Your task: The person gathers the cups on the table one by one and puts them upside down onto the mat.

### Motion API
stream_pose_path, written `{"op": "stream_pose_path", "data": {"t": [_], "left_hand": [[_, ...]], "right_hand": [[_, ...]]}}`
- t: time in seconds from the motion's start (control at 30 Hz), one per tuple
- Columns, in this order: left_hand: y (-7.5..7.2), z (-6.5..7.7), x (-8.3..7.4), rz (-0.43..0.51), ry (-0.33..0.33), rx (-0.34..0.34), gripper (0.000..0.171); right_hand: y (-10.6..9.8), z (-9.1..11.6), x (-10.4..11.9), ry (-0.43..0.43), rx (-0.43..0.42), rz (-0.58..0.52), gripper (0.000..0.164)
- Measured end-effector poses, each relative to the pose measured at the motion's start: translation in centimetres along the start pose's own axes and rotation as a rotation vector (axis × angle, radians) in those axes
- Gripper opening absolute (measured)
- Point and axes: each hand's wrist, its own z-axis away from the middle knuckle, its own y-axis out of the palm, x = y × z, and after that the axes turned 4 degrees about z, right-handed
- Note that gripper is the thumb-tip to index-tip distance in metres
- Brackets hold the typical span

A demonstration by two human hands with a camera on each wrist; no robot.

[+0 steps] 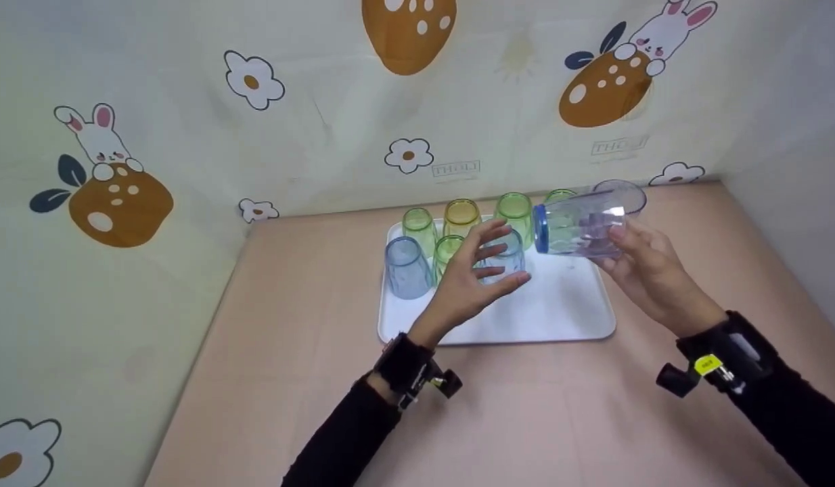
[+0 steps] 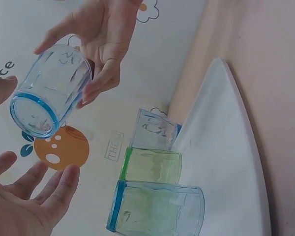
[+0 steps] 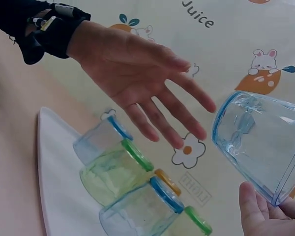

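Observation:
My right hand grips a clear, faintly blue drinking glass near its mouth. The glass lies tilted on its side in the air, over the right part of a white tray. Its blue-tinted base points toward my left hand, which has its fingers spread and the palm turned to the glass. A gap shows between those fingers and the base in the right wrist view. Below and behind the left hand, a blue glass and a green glass stand on the tray, partly hidden by it.
More tinted glasses stand bottom-up on the tray: a blue one at the left, a yellow one and green ones along the back. A clear glass stands mouth-up at the back right. Close behind rises a patterned wall covering.

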Motion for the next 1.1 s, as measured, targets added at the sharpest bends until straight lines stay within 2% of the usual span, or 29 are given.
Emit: {"op": "stream_pose_path", "data": {"t": [0.1, 0.27, 0.47, 0.6, 0.73, 0.9, 1.1], "left_hand": [[0.2, 0.0, 0.0, 0.019, 0.012, 0.000, 0.080], [0.4, 0.0, -0.1, 0.027, 0.046, 0.040, 0.090], [0.7, 0.1, 0.1, 0.028, 0.099, 0.092, 0.098], [0.9, 0.3, 0.1, 0.029, 0.121, 0.083, 0.087], [1.1, 0.5, 0.1, 0.036, 0.114, 0.054, 0.072], [1.3, 0.6, 0.3, 0.043, 0.096, 0.048, 0.071], [1.3, 0.7, 0.3, 0.059, 0.104, 0.045, 0.071]], "right_hand": [[0.9, 0.3, -0.3, 0.029, 0.017, 0.021, 0.062], [1.9, 0.9, -0.7, 0.079, 0.055, 0.076, 0.070], [2.8, 1.4, -1.4, 0.077, 0.046, 0.038, 0.062], [3.1, 1.5, -1.8, 0.073, 0.058, 0.034, 0.060], [3.1, 1.7, -2.1, 0.085, 0.061, 0.042, 0.063], [2.9, 1.8, -2.3, 0.093, 0.065, 0.056, 0.063], [2.7, 1.6, -2.4, 0.094, 0.096, 0.055, 0.061]]}}
